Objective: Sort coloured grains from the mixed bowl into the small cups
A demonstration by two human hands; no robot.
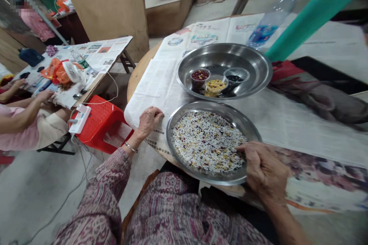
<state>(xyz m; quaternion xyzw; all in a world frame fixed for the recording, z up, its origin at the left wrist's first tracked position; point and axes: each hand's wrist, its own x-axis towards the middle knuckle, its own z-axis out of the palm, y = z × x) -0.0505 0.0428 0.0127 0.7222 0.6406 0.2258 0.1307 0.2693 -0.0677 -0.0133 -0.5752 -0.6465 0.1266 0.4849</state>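
Observation:
A shallow steel basin [171, 143] holds a bed of mixed grains [207, 138], mostly white with yellow, dark red and black ones among them. My right hand [263, 168] is at its right rim, thumb and fingers brought together at the grains; whatever is between the fingertips is hidden. To the left of the basin, my left hand [150, 119] rests loosely bent on the newspaper [152, 88], with nothing visible in it. Behind stands a second steel basin [250, 59] with three small clear cups: dark red beans [200, 74], yellow kernels [215, 85] and black beans [235, 78].
A bottle with a blue cap [268, 23] and a green pole [316, 15] stand behind the basins. A grey and red cloth item [310, 92] lies right. Leftward are a red stool [100, 118], a power strip [80, 119], and other people at another table [112, 48].

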